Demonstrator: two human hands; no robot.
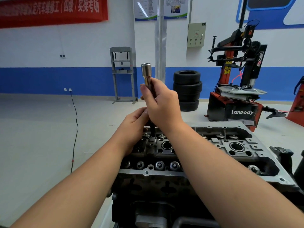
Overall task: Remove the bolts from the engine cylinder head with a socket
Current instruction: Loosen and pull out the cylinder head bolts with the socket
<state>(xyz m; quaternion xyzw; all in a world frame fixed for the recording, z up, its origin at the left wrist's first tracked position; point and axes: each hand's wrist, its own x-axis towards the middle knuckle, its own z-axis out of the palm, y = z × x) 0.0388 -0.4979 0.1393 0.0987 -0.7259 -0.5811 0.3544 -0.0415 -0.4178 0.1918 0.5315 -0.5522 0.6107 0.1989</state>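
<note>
Right hand point(162, 104) — fingers curled round the upper shaft of a long socket tool point(146, 74), whose chrome socket end points upward, open mouth to the ceiling. Left hand point(134, 125) — fingers pinched round the dark lower shaft, just above the cylinder head point(213, 145). The shaft's lower end stands upright in the head's middle row, near a round plug well point(167, 145); whether it sits on a bolt there cannot be told, as the tip is too small and partly hidden by the left hand.

Risks, as judged from this pose. If the tip is not seated squarely, a turn may slip it off and round the bolt's corners. The tall shaft gives leverage sideways as well as round: a lean from either hand could cock it and mar the casting. A loosened bolt lifted carelessly may drop into an open well or among the valve springs point(159, 165).

Support and surroundings. The head sits atop a dark engine block point(148, 195); its stand is not clearly shown. Beyond: pale tiled floor, a black cable point(76, 125) trailing from a wall socket, a grey shop press point(122, 74), stacked tyres point(187, 90), a red-and-black tyre changer point(238, 89), white walls with a blue band and a red banner point(52, 10).
</note>
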